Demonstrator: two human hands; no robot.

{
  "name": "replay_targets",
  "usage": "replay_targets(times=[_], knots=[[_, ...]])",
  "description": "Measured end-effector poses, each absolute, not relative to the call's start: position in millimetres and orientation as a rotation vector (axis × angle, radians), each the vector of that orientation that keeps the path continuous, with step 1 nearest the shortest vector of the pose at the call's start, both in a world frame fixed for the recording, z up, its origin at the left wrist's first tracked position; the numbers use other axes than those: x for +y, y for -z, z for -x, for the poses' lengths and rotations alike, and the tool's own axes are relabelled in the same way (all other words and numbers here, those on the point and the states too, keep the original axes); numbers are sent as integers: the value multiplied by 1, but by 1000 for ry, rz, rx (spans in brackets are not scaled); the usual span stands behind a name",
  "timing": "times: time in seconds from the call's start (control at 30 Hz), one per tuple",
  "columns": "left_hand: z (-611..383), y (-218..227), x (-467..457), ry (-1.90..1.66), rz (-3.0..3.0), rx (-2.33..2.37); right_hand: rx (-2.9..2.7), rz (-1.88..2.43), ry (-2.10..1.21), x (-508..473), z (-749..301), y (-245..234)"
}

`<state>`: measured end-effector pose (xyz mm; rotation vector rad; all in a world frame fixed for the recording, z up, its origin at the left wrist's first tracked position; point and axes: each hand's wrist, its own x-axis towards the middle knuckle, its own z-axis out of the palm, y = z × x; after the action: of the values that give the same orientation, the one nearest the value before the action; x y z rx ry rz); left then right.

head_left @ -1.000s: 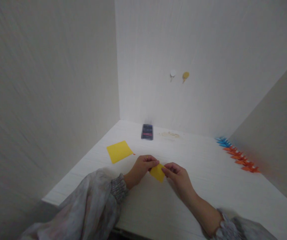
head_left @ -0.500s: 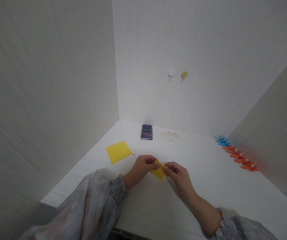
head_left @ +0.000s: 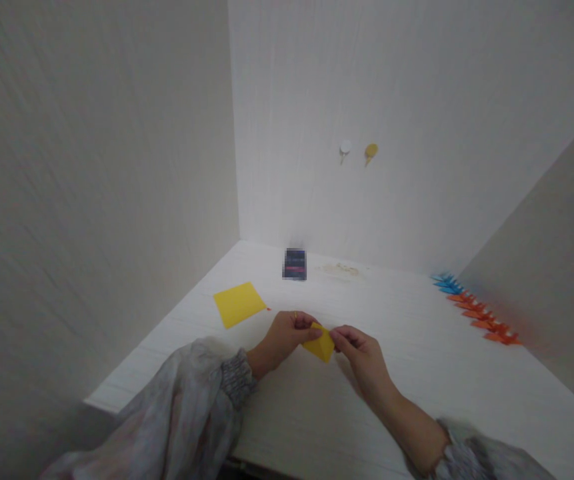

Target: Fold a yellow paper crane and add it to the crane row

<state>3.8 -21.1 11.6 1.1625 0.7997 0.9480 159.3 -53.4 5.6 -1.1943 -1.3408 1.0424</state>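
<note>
Both hands pinch the folded yellow paper (head_left: 319,343): left hand (head_left: 287,333) and right hand (head_left: 354,347) fingers clamped on opposite edges, long axis left-right, one corner pointing down

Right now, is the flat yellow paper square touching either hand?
No, the flat yellow paper square lies on the white table, clear of the left hand.

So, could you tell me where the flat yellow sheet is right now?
In the head view, the flat yellow sheet lies on the table, left of the left hand.

Bare white-walled craft table (head_left: 417,373) corner
</note>
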Motion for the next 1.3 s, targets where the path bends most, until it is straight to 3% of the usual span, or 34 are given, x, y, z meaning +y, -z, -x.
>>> replay_targets(times=[0.67,1.3], knots=[[-5,-8,-18,-928,-1262,952,-1614,1343,-843,-47,-158,4],[-3,-5,-15,-858,-1158,814,-1421,1249,-960,-43,-164,15]])
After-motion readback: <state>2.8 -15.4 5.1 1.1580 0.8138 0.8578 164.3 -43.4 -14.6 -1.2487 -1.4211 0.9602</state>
